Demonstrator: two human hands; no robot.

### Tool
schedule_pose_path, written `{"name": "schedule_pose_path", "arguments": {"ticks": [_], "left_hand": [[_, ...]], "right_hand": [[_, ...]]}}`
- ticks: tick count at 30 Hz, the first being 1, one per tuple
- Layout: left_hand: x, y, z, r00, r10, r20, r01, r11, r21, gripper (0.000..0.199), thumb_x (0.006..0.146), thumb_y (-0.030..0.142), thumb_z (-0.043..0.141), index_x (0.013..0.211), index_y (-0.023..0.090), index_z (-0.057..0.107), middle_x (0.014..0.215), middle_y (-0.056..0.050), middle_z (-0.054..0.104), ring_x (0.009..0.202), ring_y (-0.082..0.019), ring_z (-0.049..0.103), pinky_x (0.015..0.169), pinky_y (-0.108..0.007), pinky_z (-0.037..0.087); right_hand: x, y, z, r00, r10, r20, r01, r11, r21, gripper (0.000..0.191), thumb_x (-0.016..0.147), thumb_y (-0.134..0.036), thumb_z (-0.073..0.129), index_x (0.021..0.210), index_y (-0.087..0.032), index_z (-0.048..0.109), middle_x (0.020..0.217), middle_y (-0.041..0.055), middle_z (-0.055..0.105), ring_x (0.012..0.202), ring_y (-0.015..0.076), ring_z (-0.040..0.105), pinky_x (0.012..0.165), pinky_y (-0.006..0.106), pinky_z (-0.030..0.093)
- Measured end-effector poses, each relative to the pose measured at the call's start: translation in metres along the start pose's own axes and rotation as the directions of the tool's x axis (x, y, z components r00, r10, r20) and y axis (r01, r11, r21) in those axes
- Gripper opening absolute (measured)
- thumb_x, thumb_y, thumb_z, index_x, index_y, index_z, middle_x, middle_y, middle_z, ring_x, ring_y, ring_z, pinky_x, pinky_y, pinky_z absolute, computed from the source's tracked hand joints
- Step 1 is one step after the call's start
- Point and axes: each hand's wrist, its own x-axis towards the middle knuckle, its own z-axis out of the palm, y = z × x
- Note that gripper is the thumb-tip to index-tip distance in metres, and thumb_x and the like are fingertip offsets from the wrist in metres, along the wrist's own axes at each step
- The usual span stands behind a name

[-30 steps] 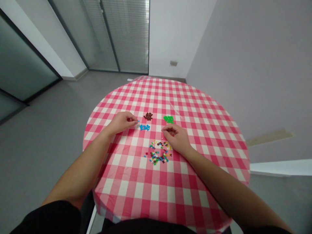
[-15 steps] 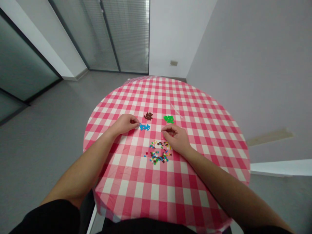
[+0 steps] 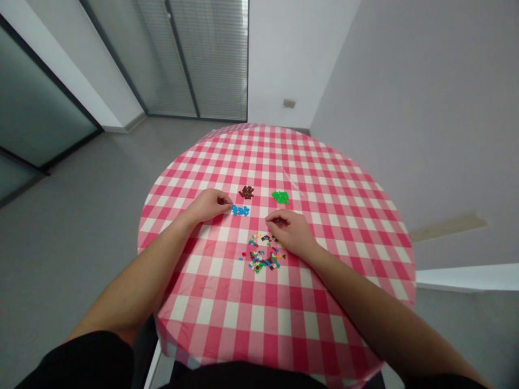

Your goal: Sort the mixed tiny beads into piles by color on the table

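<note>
The left hand [image 3: 207, 206] has moved to the blue pile's [image 3: 240, 210] edge, the right hand [image 3: 292, 232] slightly leftward.

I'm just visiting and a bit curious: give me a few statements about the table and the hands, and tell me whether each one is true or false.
1. The left hand is right by the blue pile. True.
2. The green pile lies to the left of the brown pile. False: the green pile is to the right of the brown pile.
3. The mixed-colour pieces lie nearer the person's body than the blue pile does. True.
4. The right hand lies flat with its fingers spread wide. False: its fingers are curled.
5. The tablecloth is plain white. False: it is checked in pinkish red and white.
</note>
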Motion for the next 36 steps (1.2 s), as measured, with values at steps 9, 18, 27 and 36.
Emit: {"name": "schedule_pose_path", "arguments": {"ticks": [9, 18, 27, 36], "left_hand": [[-0.001, 0.0, 0.0, 1.0, 0.016, 0.01, -0.016, 1.0, -0.017, 0.018, 0.078, 0.033, 0.066, 0.079, 0.018, 0.076, 0.078, -0.006, 0.075, 0.069, -0.017, 0.067, 0.062, -0.026, 0.049], [-0.001, 0.002, 0.001, 1.0, 0.007, -0.004, -0.007, 1.0, -0.017, 0.018, 0.077, 0.032, 0.066, 0.079, 0.018, 0.076, 0.079, -0.005, 0.075, 0.071, -0.018, 0.068, 0.065, -0.027, 0.049], [-0.002, 0.001, 0.0, 1.0, 0.031, 0.004, -0.031, 0.999, -0.02, 0.017, 0.077, 0.03, 0.067, 0.083, 0.019, 0.077, 0.078, -0.004, 0.074, 0.069, -0.016, 0.066, 0.063, -0.026, 0.047], [-0.003, -0.002, 0.0, 0.998, 0.058, 0.027, -0.056, 0.997, -0.061, 0.027, 0.081, 0.036, 0.064, 0.098, 0.02, 0.079, 0.088, -0.005, 0.076, 0.078, -0.018, 0.068, 0.069, -0.028, 0.05]], "right_hand": [[-0.006, -0.01, 0.006, 0.862, -0.341, 0.375, 0.434, 0.879, -0.198, 0.016, 0.092, -0.02, 0.062, 0.103, -0.019, 0.074, 0.099, 0.0109, 0.071, 0.095, 0.0237, 0.06, 0.085, 0.039, 0.046], [-0.012, -0.013, 0.02, 0.855, -0.31, 0.416, 0.45, 0.842, -0.297, 0.015, 0.092, -0.024, 0.064, 0.092, -0.016, 0.076, 0.09, 0.01, 0.063, 0.088, 0.0227, 0.053, 0.079, 0.036, 0.043], [-0.011, -0.015, 0.022, 0.851, -0.309, 0.426, 0.454, 0.839, -0.299, 0.015, 0.092, -0.023, 0.063, 0.089, -0.015, 0.075, 0.089, 0.0097, 0.064, 0.087, 0.0227, 0.054, 0.08, 0.037, 0.043], [-0.007, -0.014, 0.018, 0.92, -0.368, 0.137, 0.383, 0.917, -0.11, 0.006, 0.083, -0.016, 0.061, 0.078, -0.019, 0.063, 0.077, 0.0052, 0.066, 0.077, 0.0194, 0.058, 0.078, 0.035, 0.044]]}}
